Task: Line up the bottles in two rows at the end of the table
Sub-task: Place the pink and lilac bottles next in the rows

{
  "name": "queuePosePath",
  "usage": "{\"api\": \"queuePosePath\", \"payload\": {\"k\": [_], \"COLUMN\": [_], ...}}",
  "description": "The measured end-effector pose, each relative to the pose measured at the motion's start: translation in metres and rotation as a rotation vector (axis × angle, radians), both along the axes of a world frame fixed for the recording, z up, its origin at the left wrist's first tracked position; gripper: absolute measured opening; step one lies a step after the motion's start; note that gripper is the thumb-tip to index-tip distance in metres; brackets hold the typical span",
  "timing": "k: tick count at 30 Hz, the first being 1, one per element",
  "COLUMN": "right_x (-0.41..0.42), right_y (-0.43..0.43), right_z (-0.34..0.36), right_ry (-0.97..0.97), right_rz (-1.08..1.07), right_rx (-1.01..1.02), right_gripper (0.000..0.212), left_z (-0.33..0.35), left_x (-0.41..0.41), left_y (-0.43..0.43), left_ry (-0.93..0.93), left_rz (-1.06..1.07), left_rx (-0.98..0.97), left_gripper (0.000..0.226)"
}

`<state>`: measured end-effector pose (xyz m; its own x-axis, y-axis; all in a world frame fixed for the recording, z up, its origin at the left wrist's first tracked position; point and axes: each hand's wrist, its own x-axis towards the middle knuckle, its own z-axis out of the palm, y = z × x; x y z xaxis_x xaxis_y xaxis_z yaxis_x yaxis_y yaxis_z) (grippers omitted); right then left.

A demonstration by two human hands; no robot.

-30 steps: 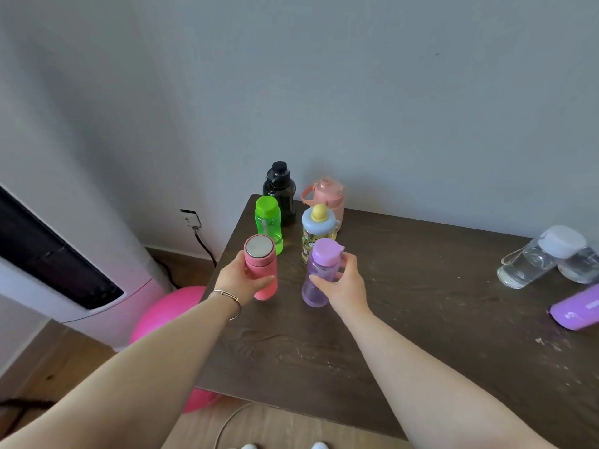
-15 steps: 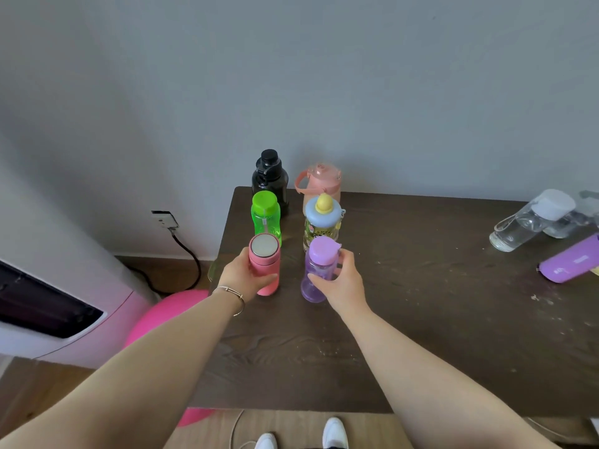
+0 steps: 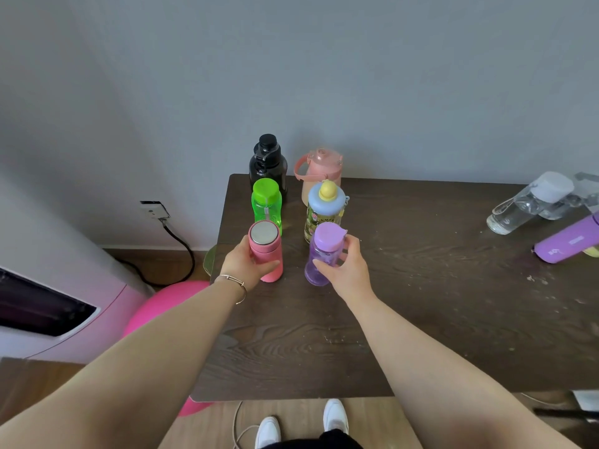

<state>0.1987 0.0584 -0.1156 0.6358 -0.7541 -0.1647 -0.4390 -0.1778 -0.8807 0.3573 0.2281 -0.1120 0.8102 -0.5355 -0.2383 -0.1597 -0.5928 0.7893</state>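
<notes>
Several bottles stand in two rows at the left end of the dark wooden table (image 3: 421, 303). The left row holds a black bottle (image 3: 267, 163), a green bottle (image 3: 266, 204) and a pink bottle (image 3: 266, 251) with a metal top. In the right row are a peach jug (image 3: 321, 168), a blue-lidded bottle with a yellow knob (image 3: 324, 210) and a translucent purple bottle (image 3: 322, 254). My left hand (image 3: 243, 265) grips the pink bottle. The purple bottle is held upright on the table by my right hand (image 3: 346, 270).
At the table's right end lie a clear bottle with a white cap (image 3: 525, 202) and an opaque purple bottle (image 3: 567, 243) on their sides. A pink ball (image 3: 162, 306) and a white appliance (image 3: 48, 286) sit on the floor left of the table. A wall socket with a black cable (image 3: 155, 210) is behind.
The view has tilted down and turned slightly. Both hands stay on their bottles, which stand at the front of the two rows.
</notes>
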Motion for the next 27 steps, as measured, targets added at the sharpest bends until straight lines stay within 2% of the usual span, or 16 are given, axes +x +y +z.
{"api": "queuePosePath", "payload": {"k": [11,17,21,27], "right_x": [-0.004,-0.011,-0.014,-0.030], "right_y": [-0.004,-0.009,-0.008,-0.005], "right_z": [-0.009,0.000,0.018,0.041], "right_ry": [0.074,0.187,0.339,0.534], "right_rz": [0.043,0.140,0.172,0.238], "right_rx": [-0.015,-0.211,-0.439,-0.847], "right_gripper": [0.081,0.081,0.082,0.077], "left_z": [0.003,0.021,0.035,0.057], "left_x": [0.001,-0.001,0.001,-0.009], "left_y": [-0.003,-0.001,0.002,0.001], "left_ry": [-0.003,-0.123,-0.308,-0.761], "left_rz": [-0.029,-0.082,-0.140,-0.400], "left_rx": [0.068,0.028,0.068,0.435], "left_gripper": [0.070,0.080,0.086,0.089]}}
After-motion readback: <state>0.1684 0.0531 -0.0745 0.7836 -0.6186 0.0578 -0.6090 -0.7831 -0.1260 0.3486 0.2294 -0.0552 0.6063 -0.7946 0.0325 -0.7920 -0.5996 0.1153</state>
